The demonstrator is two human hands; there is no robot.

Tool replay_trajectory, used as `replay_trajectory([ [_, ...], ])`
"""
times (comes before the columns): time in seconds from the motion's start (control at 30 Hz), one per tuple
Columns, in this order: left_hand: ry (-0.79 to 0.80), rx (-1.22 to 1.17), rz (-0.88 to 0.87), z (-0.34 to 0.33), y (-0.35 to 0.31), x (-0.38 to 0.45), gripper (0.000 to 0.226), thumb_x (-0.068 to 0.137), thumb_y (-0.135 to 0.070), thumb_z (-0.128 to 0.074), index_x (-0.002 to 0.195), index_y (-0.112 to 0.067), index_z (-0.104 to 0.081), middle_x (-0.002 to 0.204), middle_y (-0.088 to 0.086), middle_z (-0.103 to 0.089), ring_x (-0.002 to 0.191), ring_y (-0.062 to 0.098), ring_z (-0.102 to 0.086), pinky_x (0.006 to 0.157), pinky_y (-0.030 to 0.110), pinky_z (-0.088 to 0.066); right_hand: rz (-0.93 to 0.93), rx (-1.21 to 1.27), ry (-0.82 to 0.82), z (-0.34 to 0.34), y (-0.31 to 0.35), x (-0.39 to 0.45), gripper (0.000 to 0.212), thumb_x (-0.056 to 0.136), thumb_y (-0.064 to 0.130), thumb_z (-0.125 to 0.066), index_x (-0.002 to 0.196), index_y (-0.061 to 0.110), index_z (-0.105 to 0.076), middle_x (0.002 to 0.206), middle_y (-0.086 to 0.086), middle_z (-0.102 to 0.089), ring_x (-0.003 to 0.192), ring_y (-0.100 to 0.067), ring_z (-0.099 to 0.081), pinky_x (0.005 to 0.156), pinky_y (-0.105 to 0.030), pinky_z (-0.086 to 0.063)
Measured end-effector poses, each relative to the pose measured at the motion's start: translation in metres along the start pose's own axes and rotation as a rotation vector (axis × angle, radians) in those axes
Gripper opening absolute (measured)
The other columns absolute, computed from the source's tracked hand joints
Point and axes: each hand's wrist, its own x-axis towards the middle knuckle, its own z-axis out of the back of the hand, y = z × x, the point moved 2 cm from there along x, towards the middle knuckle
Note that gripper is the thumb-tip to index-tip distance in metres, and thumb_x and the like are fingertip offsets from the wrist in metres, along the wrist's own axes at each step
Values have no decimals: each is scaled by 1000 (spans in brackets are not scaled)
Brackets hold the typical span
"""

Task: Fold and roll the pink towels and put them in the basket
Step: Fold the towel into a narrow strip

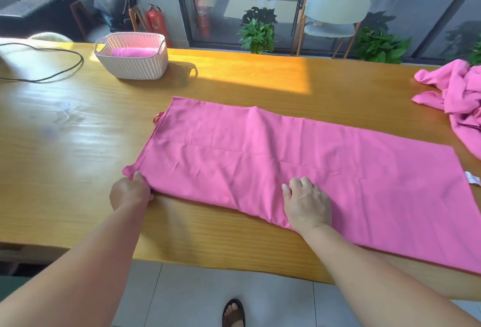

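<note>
A pink towel [299, 160] lies spread flat on the wooden table [65, 144], its long side running left to right. My left hand [130, 191] pinches its near left corner, thumb on top. My right hand [307, 204] rests on the near edge of the towel with its fingers curled into the cloth. A white woven basket [130, 66] stands at the back left and holds one rolled pink towel [134, 52]. A heap of crumpled pink towels [458, 97] lies at the far right.
A black cable [59, 74] loops across the table's back left. Chairs, potted plants and fire extinguishers stand beyond the far edge. The near table edge runs just below my forearms; my sandalled foot shows on the tiled floor.
</note>
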Motion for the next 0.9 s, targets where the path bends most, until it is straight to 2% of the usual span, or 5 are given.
replay_trajectory([
  [0.3, -44, 143, -92, 12, 9, 23, 42, 100, -36, -44, 89, -2, -67, 86, 21, -68, 86, 35, -60, 76, 36, -41, 52, 9, -62, 3, -2, -5, 24, 97, 29, -57, 79, 13, -57, 78, -7, -57, 68, -31, -60, 64, -40, -45],
  [0.5, -42, 131, -130, 10, 10, 19, 42, 100, -35, -46, 82, -2, -63, 81, 19, -68, 82, 33, -60, 73, 36, -42, 45, -26, -35, 5, -1, -4, 24, 98, 31, -54, 82, 14, -59, 81, -7, -58, 71, -30, -61, 66, -40, -47],
  [0.6, -100, 45, -151, 16, 10, 10, 31, 96, -35, -57, 105, -6, -59, 96, 16, -67, 95, 36, -61, 79, 37, -42, 44, -38, -16, 5, 0, -4, 25, 99, 32, -51, 84, 14, -59, 83, -7, -59, 73, -30, -61, 68, -40, -47],
  [0.73, -170, 98, -361, 23, 7, 1, 27, 90, -31, -66, 114, -19, -58, 125, 11, -48, 92, 31, -57, 83, 39, -44, 32, -48, 10, 5, 2, -4, 28, 101, 35, -45, 87, 15, -59, 86, -5, -58, 78, -28, -61, 72, -40, -46],
  [0.9, -150, 309, -561, 26, 3, -1, 16, 85, -31, -69, 100, -29, -67, 122, 0, -46, 104, 29, -54, 81, 38, -44, 26, -36, -9, 6, 3, -4, 25, 99, 31, -52, 84, 13, -60, 83, -7, -59, 74, -30, -61, 69, -39, -46],
])
